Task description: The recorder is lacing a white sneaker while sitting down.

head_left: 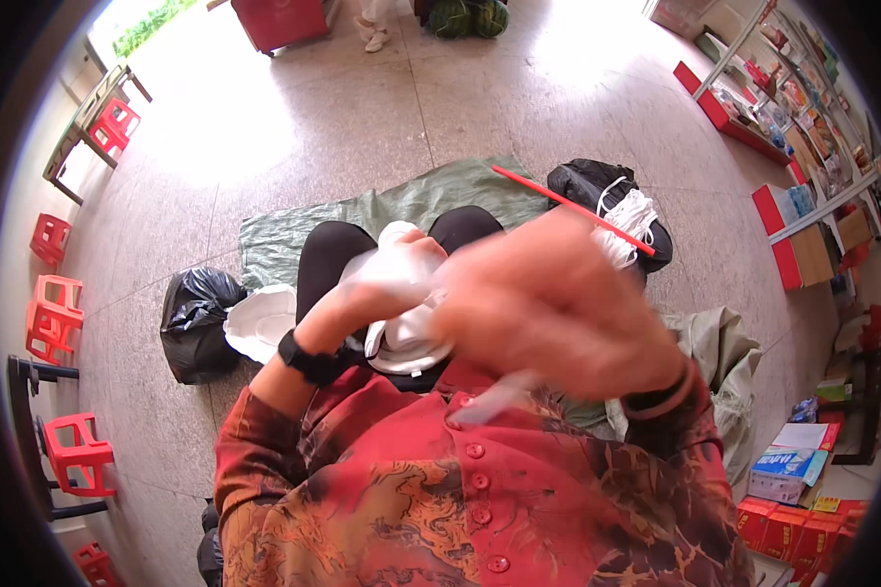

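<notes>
On my lap, my left hand (387, 284) is closed round a white piece of cloth-like material, partly blurred. Below it rests a white rounded piece (406, 354) with a curved rim and a dark edge; its kind is unclear. My right hand (558, 318) is raised in front of my chest, its curled fingers close to the left hand and smeared by motion. Whatever it pinches is hidden. A pale blurred strip (499, 398) shows just under it. Past the right hand, a thin red rod (529, 184) slants across the white cord.
A green woven sheet (289, 235) lies on the floor under my legs. Left is a black plastic bag (198, 318) with a white piece (262, 323) beside it. Right are white cord (631, 217) on a black bag (582, 179), crumpled pale cloth (719, 362), boxes (788, 474) and shelves. Red stools (54, 318) line the left.
</notes>
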Action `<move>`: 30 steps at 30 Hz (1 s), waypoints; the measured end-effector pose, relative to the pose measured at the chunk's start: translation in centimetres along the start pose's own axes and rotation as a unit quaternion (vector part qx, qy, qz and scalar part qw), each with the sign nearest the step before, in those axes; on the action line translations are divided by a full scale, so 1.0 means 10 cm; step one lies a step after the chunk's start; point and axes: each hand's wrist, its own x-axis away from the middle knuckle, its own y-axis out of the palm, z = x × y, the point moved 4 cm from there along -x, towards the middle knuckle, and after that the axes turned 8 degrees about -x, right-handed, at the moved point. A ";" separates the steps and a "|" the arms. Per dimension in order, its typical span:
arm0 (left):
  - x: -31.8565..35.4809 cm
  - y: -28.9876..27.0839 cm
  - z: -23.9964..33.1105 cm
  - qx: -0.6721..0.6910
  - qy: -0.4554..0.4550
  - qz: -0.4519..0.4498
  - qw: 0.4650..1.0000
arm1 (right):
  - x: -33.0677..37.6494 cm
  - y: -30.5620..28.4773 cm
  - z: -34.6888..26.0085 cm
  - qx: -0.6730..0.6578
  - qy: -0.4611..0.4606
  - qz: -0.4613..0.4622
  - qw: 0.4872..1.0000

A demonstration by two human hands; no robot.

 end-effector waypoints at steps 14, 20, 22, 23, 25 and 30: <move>0.43 -0.04 0.06 0.254 -0.212 0.235 0.914 | 0.82 -1.25 0.60 0.172 0.056 0.364 0.914; 0.99 -0.22 -0.42 0.411 -0.208 0.325 0.826 | 1.30 -2.01 0.98 0.383 0.012 0.457 0.803; 1.27 -0.44 -0.55 0.380 -0.232 0.390 0.806 | 1.20 -1.81 1.24 0.470 0.020 0.396 0.788; 1.38 -0.58 -0.58 0.352 -0.248 0.427 0.795 | 1.16 -1.69 1.36 0.406 0.138 0.372 0.823; 1.58 -0.81 -0.59 0.228 -0.271 0.491 0.796 | 1.10 -1.31 1.59 0.255 0.147 0.309 0.905; 2.09 -1.27 -0.72 -0.078 -0.281 0.489 0.822 | 0.85 -0.50 2.00 0.157 0.120 0.137 0.971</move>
